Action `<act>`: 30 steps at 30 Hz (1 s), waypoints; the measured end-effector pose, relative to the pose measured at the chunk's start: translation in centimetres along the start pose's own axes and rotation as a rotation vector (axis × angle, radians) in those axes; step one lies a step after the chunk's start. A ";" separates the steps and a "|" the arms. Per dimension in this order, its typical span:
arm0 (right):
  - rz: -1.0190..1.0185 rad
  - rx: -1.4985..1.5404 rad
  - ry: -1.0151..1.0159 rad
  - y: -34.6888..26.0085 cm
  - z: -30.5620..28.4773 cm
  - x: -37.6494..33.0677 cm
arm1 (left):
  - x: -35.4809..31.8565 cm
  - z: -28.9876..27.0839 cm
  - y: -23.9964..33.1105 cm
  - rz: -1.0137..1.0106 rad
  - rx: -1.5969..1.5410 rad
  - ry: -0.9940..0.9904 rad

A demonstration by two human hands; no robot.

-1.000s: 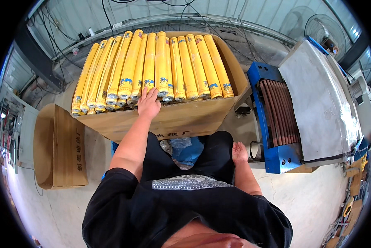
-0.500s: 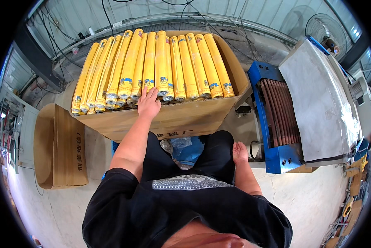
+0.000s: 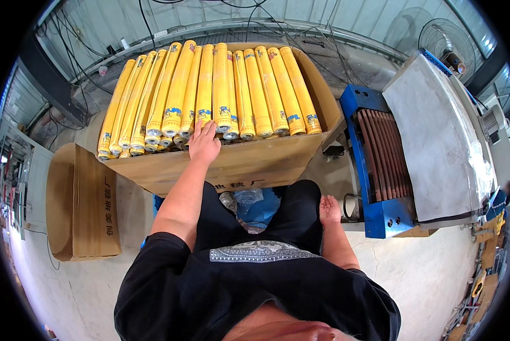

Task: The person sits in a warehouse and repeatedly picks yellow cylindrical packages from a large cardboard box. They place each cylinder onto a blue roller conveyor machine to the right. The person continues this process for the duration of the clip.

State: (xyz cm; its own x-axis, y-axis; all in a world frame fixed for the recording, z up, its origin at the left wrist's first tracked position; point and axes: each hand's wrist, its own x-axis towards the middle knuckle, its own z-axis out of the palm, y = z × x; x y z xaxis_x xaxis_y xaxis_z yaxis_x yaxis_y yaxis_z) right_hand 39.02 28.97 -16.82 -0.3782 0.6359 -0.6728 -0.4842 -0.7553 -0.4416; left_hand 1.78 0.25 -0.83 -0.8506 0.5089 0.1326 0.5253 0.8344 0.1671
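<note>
A row of long yellow rolls point(image 3: 259, 94) in printed, plastic-looking wrapping fills a large cardboard box point(image 3: 226, 165) in front of me, with more roll ends showing beneath. My left hand point(image 3: 205, 143) lies over the box's near edge. Its fingers are stretched out, the tips against the lower end of a roll near the middle, and they grip nothing. Beside my right thigh hangs my right hand point(image 3: 330, 210), fingers loosely bent and apart, with nothing visible in it.
On the right stands a blue-framed machine point(image 3: 387, 219) with reddish-brown rollers point(image 3: 383, 153) and a pale sheet-covered top point(image 3: 437, 136). A fan point(image 3: 448, 48) is behind it. Another cardboard box point(image 3: 95, 204) stands at left. Cables hang by the far wall.
</note>
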 end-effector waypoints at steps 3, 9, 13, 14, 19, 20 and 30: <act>-0.003 -0.006 0.003 0.0 0.0 0.0 | 0.0 0.1 0.0 -0.002 0.007 0.003; 0.001 0.001 0.003 0.0 -0.1 0.1 | 0.0 -0.1 0.1 -0.005 0.021 -0.010; -0.018 -0.014 0.007 0.1 -0.1 0.0 | 0.1 0.0 0.1 -0.008 0.040 -0.014; -0.019 -0.015 0.005 0.1 0.0 0.0 | 0.1 0.0 0.1 -0.010 0.036 -0.015; -0.022 -0.002 -0.003 0.1 -0.2 0.1 | 0.0 -0.1 0.1 -0.014 0.023 -0.022; -0.022 0.000 -0.004 0.1 -0.2 0.1 | 0.0 -0.1 0.1 -0.012 0.024 -0.021; -0.031 0.017 -0.010 0.1 -0.5 0.3 | 0.1 0.0 0.1 -0.008 0.030 -0.018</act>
State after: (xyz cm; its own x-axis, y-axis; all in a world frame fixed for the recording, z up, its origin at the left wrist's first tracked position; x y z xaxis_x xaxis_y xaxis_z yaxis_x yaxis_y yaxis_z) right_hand 39.29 28.96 -17.38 -0.3704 0.6607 -0.6529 -0.5090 -0.7323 -0.4523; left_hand 1.75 0.40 -0.79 -0.8552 0.5056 0.1137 0.5176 0.8443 0.1388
